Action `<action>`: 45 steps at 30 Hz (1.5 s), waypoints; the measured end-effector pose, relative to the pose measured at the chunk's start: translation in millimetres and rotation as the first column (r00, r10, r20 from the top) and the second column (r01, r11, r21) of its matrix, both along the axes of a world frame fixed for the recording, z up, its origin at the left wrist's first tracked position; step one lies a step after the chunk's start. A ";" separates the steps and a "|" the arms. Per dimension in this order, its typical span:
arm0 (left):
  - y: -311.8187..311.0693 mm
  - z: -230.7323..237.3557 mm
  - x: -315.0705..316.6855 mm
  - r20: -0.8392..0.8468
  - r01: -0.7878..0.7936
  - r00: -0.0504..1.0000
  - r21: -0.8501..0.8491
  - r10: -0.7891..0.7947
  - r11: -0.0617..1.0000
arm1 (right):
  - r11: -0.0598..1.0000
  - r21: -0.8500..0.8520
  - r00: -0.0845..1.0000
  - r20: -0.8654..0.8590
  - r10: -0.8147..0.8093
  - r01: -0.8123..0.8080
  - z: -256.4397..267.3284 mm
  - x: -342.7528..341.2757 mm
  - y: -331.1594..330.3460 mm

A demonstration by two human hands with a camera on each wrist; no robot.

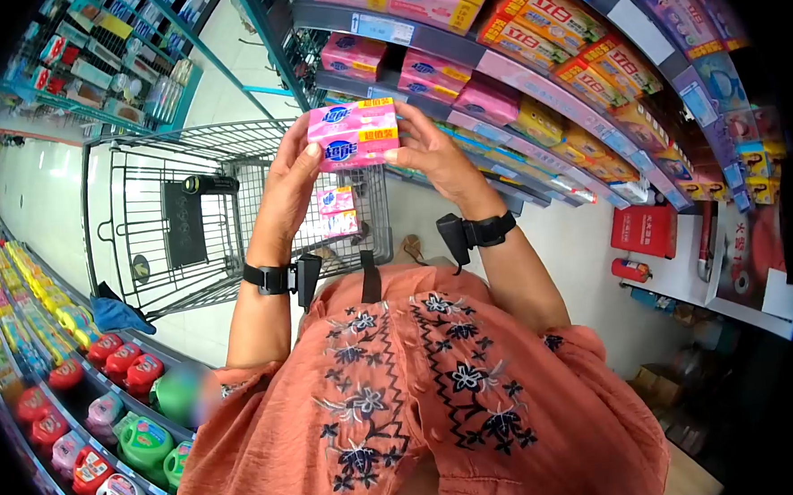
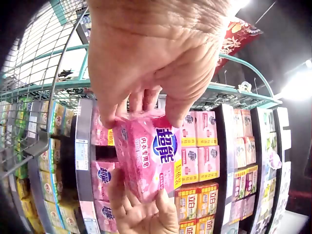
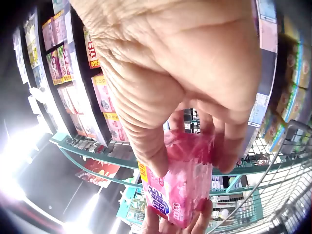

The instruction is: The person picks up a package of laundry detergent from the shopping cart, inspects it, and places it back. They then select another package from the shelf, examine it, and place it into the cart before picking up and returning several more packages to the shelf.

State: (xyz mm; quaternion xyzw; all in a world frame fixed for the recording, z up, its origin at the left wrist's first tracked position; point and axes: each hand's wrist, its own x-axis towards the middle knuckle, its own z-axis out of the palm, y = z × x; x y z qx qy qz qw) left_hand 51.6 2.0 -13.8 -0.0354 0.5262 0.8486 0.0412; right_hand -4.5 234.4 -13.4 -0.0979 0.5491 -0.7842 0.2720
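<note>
Between both hands is a pink, plastic-wrapped twin pack of soap bars (image 1: 353,135) with blue lettering and yellow corner labels. My left hand (image 1: 293,170) grips its left end, thumb on the front and fingers behind. The right hand (image 1: 440,163) holds the opposite end the same way. In the left wrist view the soap pack (image 2: 148,158) is tilted, with the wrapper bunched by the left fingers. The right wrist view shows the right thumb along one face of the soap pack (image 3: 181,183). A similar pink pack (image 1: 337,211) lies in the shopping cart (image 1: 258,178) below.
Shelves (image 1: 494,50) with pink soap packs and orange boxes (image 1: 541,20) rise ahead and to the right. Detergent bottles (image 1: 144,444) line the lower left shelf. A red fire extinguisher (image 1: 632,269) and red box (image 1: 644,230) stand at right. A blue cloth item (image 1: 122,314) hangs at the cart's corner.
</note>
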 end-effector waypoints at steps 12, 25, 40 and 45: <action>0.5 -0.1 -9.7 0.067 -0.009 0.998 -0.087 0.015 0.996 | 0.999 0.035 0.999 0.004 -0.032 0.032 -3.8 -4.4 4.0; -14.8 -22.0 -14.1 0.153 -0.011 0.988 -0.118 0.029 0.993 | 0.999 0.048 1.000 0.023 -0.016 0.014 -13.2 -6.1 -4.1; -23.0 -14.6 -5.3 0.292 0.031 0.956 -0.214 0.033 0.976 | 0.989 0.133 0.975 0.219 0.029 -0.059 -19.5 -3.8 -7.8; -28.3 -22.3 -5.9 0.362 0.091 0.932 -0.221 -0.005 0.971 | 0.984 0.159 0.964 0.263 0.041 -0.085 -14.8 -1.0 -11.1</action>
